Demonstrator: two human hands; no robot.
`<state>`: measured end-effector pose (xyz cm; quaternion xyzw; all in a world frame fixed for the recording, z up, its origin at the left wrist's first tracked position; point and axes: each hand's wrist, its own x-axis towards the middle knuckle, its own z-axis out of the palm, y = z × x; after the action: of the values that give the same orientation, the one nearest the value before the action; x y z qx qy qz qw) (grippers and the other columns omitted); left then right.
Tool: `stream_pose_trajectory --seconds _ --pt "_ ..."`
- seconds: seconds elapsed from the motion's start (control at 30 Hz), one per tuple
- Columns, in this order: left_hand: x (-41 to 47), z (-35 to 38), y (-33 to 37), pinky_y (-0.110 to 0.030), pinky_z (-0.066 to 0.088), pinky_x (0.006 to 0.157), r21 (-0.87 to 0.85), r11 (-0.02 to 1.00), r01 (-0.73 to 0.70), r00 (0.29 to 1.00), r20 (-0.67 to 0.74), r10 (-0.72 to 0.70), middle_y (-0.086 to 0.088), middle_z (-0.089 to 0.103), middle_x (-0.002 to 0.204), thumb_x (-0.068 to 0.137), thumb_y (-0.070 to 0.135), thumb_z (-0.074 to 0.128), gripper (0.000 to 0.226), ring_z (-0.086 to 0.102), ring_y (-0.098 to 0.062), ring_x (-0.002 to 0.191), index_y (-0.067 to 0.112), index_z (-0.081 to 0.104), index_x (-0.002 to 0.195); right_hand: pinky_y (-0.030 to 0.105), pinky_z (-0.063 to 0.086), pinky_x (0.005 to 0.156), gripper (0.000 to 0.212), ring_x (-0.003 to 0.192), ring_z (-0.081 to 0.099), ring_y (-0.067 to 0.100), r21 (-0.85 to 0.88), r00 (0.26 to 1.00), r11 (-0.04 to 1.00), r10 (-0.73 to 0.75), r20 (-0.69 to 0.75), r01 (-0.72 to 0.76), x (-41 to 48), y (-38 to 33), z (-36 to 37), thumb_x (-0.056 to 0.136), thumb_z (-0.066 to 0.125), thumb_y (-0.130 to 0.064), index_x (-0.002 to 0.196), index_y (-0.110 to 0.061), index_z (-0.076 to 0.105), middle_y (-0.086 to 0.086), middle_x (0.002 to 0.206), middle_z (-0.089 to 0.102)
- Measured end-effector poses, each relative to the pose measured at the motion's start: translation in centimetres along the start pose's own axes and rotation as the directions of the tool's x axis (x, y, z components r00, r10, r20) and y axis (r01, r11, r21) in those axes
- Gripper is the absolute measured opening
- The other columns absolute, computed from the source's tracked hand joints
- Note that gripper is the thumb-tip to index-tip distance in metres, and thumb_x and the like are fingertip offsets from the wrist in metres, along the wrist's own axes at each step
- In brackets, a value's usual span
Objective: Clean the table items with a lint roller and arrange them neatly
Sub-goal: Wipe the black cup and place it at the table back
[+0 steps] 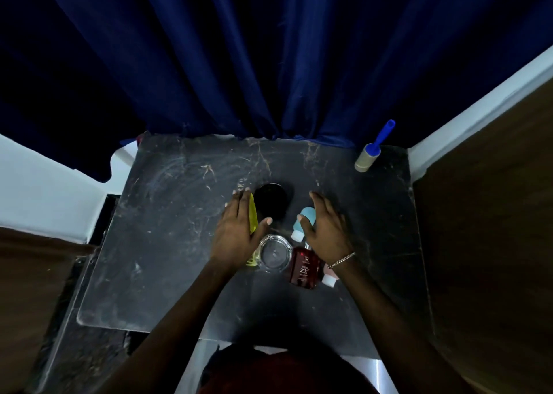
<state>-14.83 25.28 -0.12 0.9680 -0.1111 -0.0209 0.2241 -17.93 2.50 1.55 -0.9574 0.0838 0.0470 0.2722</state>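
On the dark marble table [167, 244] a cluster of items sits in the middle. My left hand [236, 229] lies flat, fingers spread, over a yellow comb [253, 217]. My right hand [326, 229] rests with fingers apart against a light blue bottle [302, 223] lying on its side. Between the hands stand a black round jar [270, 199] and a clear glass ashtray [273, 253]. A red perfume bottle [303, 269] and a pink bottle with a white cap [329, 278] lie under my right wrist. The lint roller [371, 152], with its blue handle, lies untouched at the far right corner.
A dark blue curtain [269, 64] hangs along the table's far edge. White wall and brown wooden panels [493, 214] flank the table on both sides. The table's left half and near edge are bare, dusty stone.
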Motion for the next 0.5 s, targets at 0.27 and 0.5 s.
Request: stream_pose_trajectory --seconds 0.27,0.5 --pt "3.7 0.5 -2.8 -0.046 0.044 0.114 -0.057 0.998 0.037 0.971 0.239 -0.022 -0.015 0.038 0.158 0.083 0.062 0.07 0.105 0.043 -0.033 0.143 0.01 0.021 0.159 0.046 0.036 0.119 0.087 0.147 0.039 0.028 0.107 0.973 0.974 0.187 0.133 -0.201 3.1 -3.5 3.5 0.087 0.072 -0.037 0.158 -0.015 0.027 0.011 0.161 0.034" --pt "5.9 1.6 -2.1 -0.044 0.05 0.103 -0.164 0.98 0.11 0.935 0.351 -0.046 -0.014 0.048 0.149 0.075 0.03 0.085 0.1 0.054 -0.038 0.13 0.014 0.027 0.155 0.041 0.048 0.108 0.091 0.128 0.06 0.03 0.101 0.934 0.947 0.277 0.225 -0.305 5.3 -5.2 5.2 0.08 0.077 -0.029 0.157 -0.022 0.027 0.009 0.14 0.061"
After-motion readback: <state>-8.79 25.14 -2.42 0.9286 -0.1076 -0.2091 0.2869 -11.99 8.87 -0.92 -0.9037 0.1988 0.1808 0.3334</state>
